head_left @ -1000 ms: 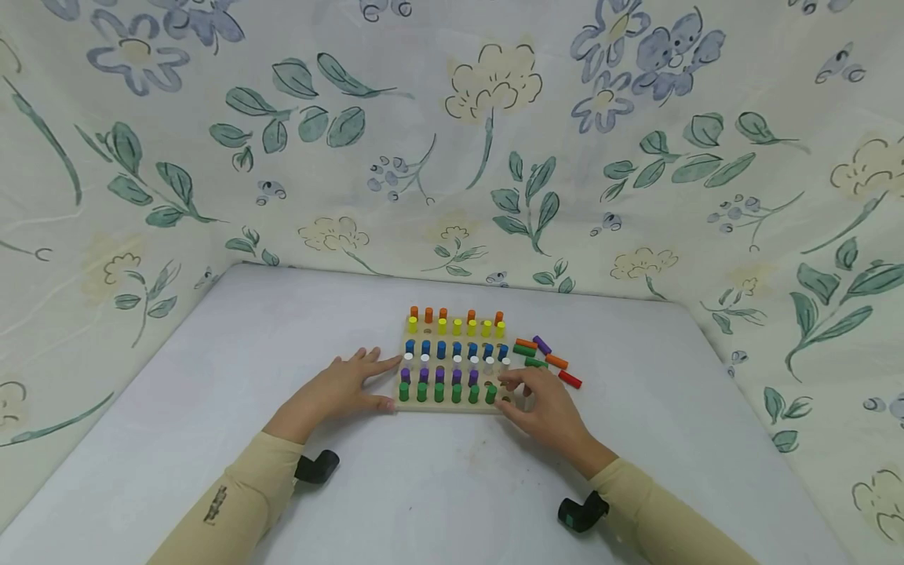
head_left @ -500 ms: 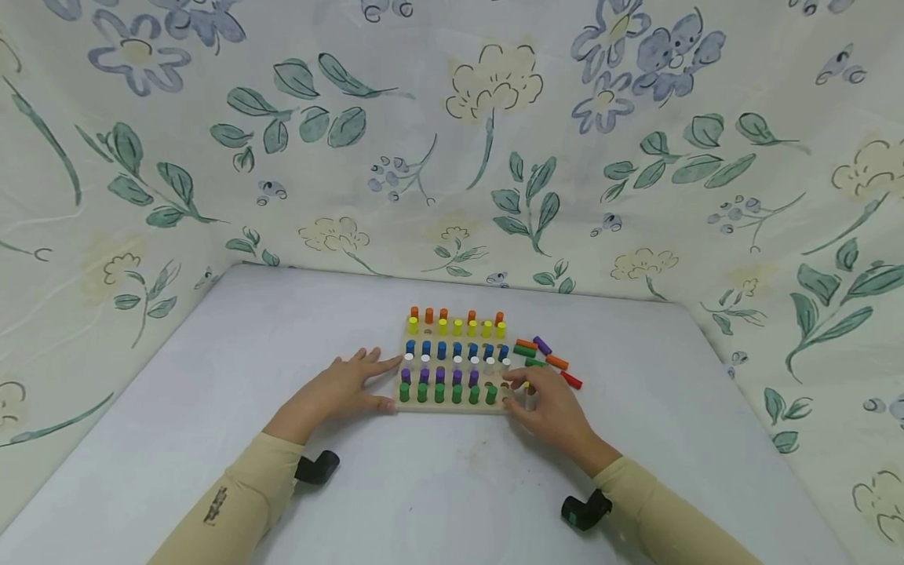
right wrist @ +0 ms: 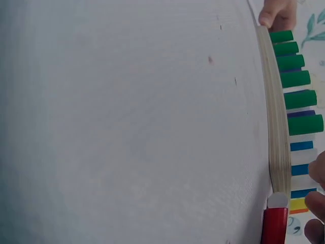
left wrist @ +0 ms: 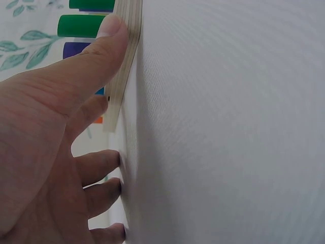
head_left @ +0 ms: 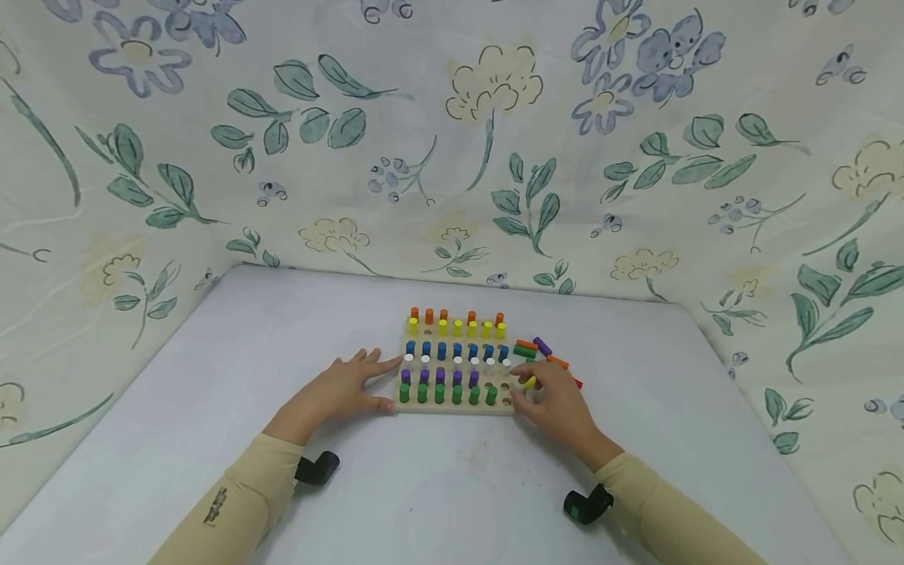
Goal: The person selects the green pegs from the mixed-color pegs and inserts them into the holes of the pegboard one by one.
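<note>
A wooden pegboard (head_left: 452, 407) holds rows of coloured pegs, with green pegs (head_left: 457, 393) along the near edge. At its left end, my left hand (head_left: 342, 388) rests with spread fingers, thumb and index finger against the board; the thumb (left wrist: 109, 46) touches the edge in the left wrist view. My right hand (head_left: 554, 400) hovers at the board's right end, thumb and index finger bent but apart. A yellow peg (head_left: 530, 383) shows in the gap between them; nothing appears pinched. In the right wrist view, only fingertips (right wrist: 316, 203) show at the right edge.
Loose orange (head_left: 526, 344), green (head_left: 524, 352) and purple (head_left: 542, 345) pegs lie right of the board. A red peg (right wrist: 274, 226) and a white peg (right wrist: 277, 200) lie by its right corner. Bare holes (head_left: 505, 386) show at the board's right end. Patterned fabric (head_left: 424, 157) surrounds the white tabletop.
My right hand has shifted slightly right, away from the board's near right corner, uncovering holes there. The yellow peg has come into sight between its fingers. My left hand stays put.
</note>
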`<state>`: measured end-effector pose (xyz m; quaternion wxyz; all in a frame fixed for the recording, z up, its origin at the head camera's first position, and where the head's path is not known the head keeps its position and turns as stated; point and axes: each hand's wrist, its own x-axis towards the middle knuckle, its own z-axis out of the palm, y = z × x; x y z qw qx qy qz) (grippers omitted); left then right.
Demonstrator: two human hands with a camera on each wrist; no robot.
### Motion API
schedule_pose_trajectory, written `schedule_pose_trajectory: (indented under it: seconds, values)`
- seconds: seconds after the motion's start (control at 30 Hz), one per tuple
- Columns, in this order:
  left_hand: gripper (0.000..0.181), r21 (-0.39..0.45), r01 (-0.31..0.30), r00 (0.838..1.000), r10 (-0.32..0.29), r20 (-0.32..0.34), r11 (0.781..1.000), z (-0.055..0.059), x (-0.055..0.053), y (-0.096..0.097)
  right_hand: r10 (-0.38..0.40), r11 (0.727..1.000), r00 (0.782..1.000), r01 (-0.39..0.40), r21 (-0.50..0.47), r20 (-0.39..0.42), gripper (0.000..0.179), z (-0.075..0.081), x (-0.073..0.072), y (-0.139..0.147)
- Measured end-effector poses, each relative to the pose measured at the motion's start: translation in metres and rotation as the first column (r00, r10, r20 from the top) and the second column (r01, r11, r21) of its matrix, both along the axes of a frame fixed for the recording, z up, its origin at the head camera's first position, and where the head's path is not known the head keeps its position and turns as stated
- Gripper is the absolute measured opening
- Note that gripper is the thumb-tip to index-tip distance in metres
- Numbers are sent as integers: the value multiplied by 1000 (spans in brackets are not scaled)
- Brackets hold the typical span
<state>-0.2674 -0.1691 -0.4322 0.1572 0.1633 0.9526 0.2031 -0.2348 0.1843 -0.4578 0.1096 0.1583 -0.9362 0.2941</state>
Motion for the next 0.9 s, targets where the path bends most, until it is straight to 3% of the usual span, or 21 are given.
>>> schedule_pose_trajectory:
  seconds: [0.9]
  values:
    - [85, -3, 4, 1000, -4, -8, 1000, 0, 1, 0, -95, 995, 995, 95, 17, -1, 24, -1, -23, 16]
